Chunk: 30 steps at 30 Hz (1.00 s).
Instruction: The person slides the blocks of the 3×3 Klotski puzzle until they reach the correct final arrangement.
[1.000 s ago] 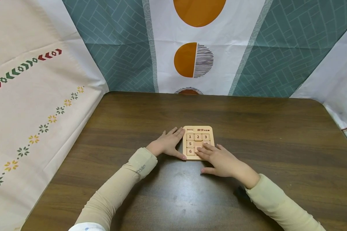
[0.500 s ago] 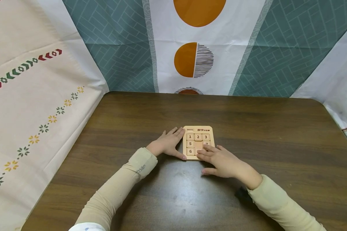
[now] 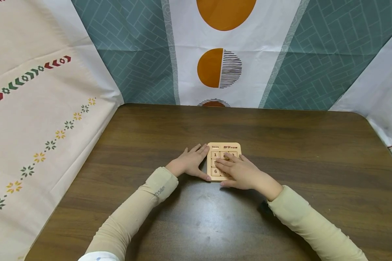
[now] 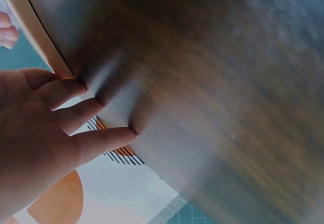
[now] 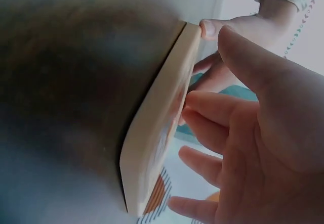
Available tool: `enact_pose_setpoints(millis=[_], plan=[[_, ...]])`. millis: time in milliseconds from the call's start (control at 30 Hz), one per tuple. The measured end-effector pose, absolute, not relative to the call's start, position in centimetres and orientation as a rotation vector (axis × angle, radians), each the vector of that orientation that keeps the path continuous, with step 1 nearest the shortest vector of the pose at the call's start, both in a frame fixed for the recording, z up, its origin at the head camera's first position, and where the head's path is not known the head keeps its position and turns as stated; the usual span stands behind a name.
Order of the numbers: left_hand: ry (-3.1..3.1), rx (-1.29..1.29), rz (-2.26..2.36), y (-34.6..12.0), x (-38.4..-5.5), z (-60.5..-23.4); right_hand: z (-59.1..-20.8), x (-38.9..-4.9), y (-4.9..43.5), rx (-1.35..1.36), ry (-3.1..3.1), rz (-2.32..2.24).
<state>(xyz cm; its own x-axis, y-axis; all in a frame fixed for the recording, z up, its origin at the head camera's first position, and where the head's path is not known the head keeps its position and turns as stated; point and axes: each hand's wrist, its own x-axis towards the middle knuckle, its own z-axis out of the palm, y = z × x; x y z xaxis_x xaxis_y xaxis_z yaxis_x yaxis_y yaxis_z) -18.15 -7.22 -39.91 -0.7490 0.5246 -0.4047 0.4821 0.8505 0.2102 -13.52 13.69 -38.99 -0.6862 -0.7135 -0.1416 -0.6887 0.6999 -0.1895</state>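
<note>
A pale wooden number slide puzzle (image 3: 211,176) lies flat at the middle of the table, with square numbered tiles in a raised frame. My left hand (image 3: 190,162) rests beside its left edge, fingers spread, index finger and thumb touching the frame. In the left wrist view, its other fingertips (image 4: 129,134) meet the tabletop. Over the puzzle lies my right hand (image 3: 243,173), its fingers reaching across the middle tiles and a fingertip near the 5. The right wrist view shows these fingers nearly straight, with fingertips at the puzzle's face. Tiles at the centre and right are partly hidden.
The dark brown wooden table (image 3: 150,127) extends around the puzzle on all sides. A patterned green and white cloth (image 3: 137,65) hangs behind the far edge. A cream cloth with printed flowers (image 3: 29,134) borders the left side.
My right hand has moved up and left across the puzzle, from the lower right tiles to the middle row. My left hand has stayed at the frame's left edge.
</note>
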Motion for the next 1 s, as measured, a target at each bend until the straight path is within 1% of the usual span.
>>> enact_pose_setpoints(millis=[200,467,1000], plan=[[2.562,0.741,0.135,-7.2,-18.2,-40.0,-39.1,-13.7,13.5,-1.135,2.699,-0.154],[2.565,0.734,0.127,-7.2,-18.3,-40.2,-39.1,-13.8,14.6,-1.159,2.714,-0.179],[2.568,0.745,0.106,-7.3,-18.2,-40.0,-38.9,-14.0,16.1,-1.105,2.688,-0.238]])
